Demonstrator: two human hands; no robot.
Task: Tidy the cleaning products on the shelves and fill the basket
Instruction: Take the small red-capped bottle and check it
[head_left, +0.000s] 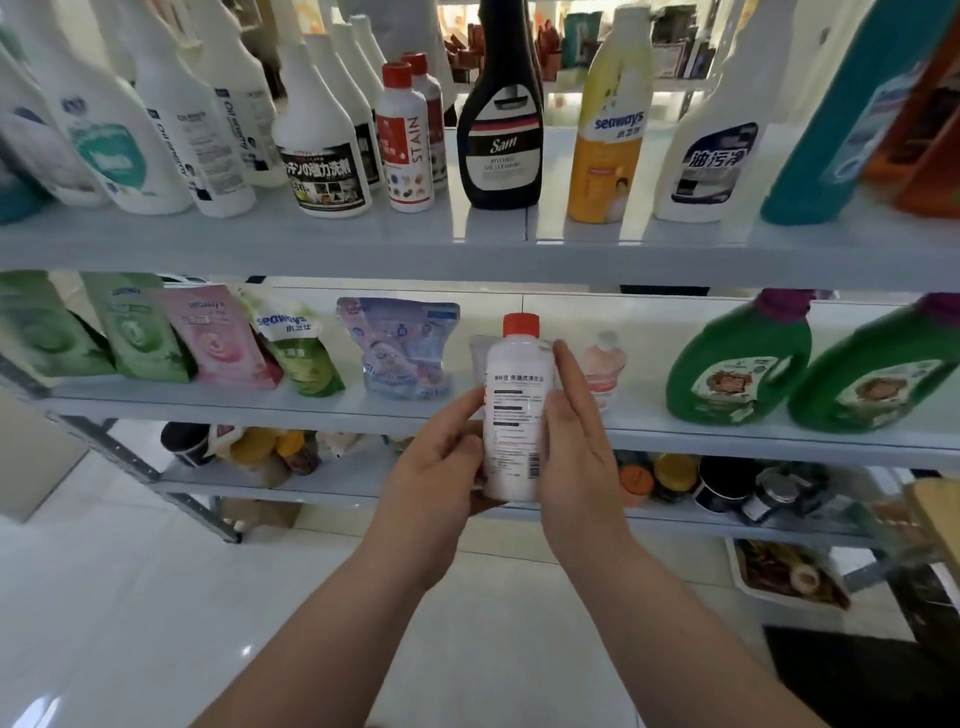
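The white red-capped bottle (517, 415) stood upright before the middle shelf (675, 434), gripped low by the left hand (441, 467) with curled fingers (464, 415), the right hand (576, 457) lying straight-fingered against its side.

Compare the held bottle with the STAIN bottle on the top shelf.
The held bottle is between left hand and right hand; the STAIN bottle stands on the top shelf. The held bottle shows fine print and a barcode; the STAIN bottle shows its front label. Both are white, red-capped, upright.
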